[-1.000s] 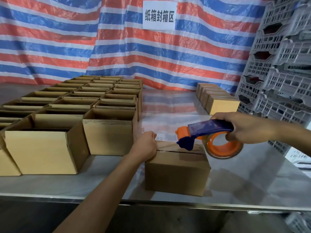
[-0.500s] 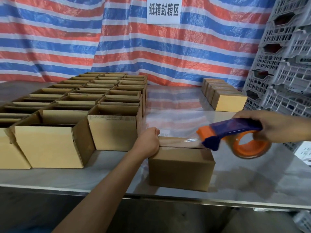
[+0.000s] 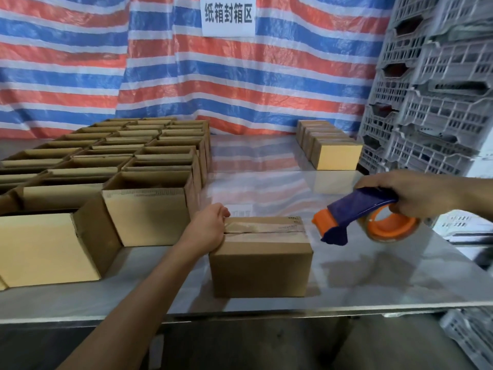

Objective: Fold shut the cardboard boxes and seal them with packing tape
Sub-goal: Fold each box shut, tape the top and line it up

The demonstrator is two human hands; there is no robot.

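Plainly, the box point(image 3: 261, 265) runs 9-to-3: left hand point(image 3: 209, 231) grips its 9 o'clock end, right hand point(image 3: 416, 194) grasps the tape dispenser point(image 3: 357, 205) off 3 o'clock (not touching).

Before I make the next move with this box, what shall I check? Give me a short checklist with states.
1. Flaps of the box folded shut: ok.
2. Top seam covered by the tape strip: ok.
3. Tape cut free from the tape dispenser: cannot tell.
4. Box steadied by the left hand: ok.
5. Dispenser held off the box by the right hand: ok.
6. Tape end pressed down the right side: cannot tell.
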